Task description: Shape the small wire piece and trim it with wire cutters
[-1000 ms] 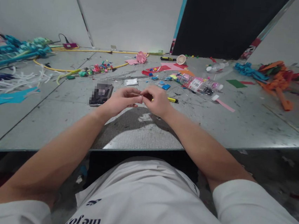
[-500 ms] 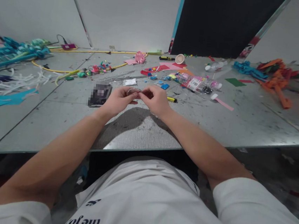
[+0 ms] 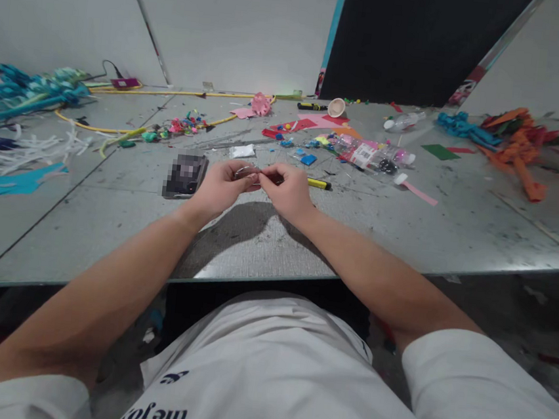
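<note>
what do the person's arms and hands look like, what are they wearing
Both forearms are bare, and the left hand and right hand wear no gloves, rings or watch that show. Short white sleeves cover the upper arms, part of a white shirt with dark lettering.

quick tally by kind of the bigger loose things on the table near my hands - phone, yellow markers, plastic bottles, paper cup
phone: 1
yellow markers: 2 (near, far)
plastic bottles: 2 (labelled, clear)
paper cup: 1
total: 6
Both hands, left hand and right hand, pinch a small item, too small to name.
</note>
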The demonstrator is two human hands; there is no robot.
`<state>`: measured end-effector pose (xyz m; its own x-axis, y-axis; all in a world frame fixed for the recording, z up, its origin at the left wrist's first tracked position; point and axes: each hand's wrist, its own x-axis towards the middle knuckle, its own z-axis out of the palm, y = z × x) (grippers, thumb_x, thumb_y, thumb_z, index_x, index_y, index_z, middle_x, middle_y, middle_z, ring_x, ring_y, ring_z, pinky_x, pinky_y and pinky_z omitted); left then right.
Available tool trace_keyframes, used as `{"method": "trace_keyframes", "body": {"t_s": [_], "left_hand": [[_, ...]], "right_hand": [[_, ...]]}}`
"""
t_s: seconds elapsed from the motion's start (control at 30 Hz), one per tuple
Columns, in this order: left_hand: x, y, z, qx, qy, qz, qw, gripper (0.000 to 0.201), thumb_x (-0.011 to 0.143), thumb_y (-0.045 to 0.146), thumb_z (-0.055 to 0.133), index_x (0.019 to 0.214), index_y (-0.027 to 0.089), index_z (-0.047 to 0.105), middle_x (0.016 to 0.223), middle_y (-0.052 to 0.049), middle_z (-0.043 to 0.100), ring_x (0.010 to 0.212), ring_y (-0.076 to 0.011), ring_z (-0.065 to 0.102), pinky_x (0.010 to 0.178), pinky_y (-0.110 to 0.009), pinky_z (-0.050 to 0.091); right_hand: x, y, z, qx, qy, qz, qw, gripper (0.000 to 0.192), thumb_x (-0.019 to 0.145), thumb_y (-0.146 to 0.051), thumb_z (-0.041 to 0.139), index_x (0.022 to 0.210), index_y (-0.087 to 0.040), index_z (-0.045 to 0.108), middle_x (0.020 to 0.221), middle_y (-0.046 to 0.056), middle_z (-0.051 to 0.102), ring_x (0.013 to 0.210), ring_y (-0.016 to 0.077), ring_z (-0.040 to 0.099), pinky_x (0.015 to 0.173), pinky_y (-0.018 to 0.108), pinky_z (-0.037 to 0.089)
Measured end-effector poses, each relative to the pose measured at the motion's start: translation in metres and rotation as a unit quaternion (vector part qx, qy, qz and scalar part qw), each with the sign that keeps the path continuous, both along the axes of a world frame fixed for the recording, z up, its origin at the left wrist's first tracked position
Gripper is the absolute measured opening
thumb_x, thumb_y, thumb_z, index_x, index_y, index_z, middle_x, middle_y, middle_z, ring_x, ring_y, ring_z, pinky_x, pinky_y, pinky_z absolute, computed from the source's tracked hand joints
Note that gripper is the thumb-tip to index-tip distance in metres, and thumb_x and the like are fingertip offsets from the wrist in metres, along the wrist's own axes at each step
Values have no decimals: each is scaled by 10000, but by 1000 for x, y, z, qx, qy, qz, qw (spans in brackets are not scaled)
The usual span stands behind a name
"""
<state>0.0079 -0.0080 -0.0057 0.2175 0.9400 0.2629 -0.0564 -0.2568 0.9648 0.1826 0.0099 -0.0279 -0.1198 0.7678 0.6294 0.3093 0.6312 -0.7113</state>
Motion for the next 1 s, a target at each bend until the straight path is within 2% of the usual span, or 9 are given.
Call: {"method": "trace_keyframes", "body": {"t_s": [0.23, 0.43, 0.7, 0.87, 1.0], "left_hand": [[2, -1, 2, -5, -17, 24, 1000, 217, 806, 283, 904, 903, 175, 744, 893, -46, 764, 938, -192, 755, 1039, -438, 627], [4, 0, -1, -9, -23, 35, 999, 200, 794, 265, 876, 905, 187, 729, 887, -31, 745, 937, -185, 737, 1024, -426, 616], [5, 2, -2, -8, -48, 34, 998, 173, 795, 228, 841, 893, 188, 704, 872, -17, 721, 897, -155, 718, 1014, -389, 603], [4, 3, 1, -31, -71, 24, 997, 206, 776, 187, 841, 889, 199, 669, 897, -7, 697, 885, -132, 704, 1012, -368, 601], [0, 4, 6, -34, -49, 25, 998, 269, 772, 224, 873, 942, 213, 664, 912, -3, 696, 894, -140, 711, 1002, -385, 615]], "right_hand": [[-4, -5, 0, 12, -2, -1, 1000, 148, 976, -284, 665, 866, -200, 718, 851, 62, 733, 870, 208, 676, 791, 342, 564], [-7, -3, 0, 56, -29, -32, 997, 115, 977, -242, 643, 878, -203, 685, 868, 53, 727, 850, 196, 657, 837, 351, 537], [-8, 2, 4, 78, -39, -31, 996, 111, 963, -230, 640, 854, -212, 635, 858, 36, 690, 835, 184, 610, 840, 345, 502], [-4, 6, 8, 69, -41, 2, 997, 105, 949, -214, 619, 845, -206, 629, 854, 34, 676, 838, 176, 600, 829, 335, 499], [4, 14, 5, 12, -13, 77, 997, 123, 972, -307, 634, 913, -203, 665, 829, 23, 669, 795, 166, 600, 748, 308, 507]]}}
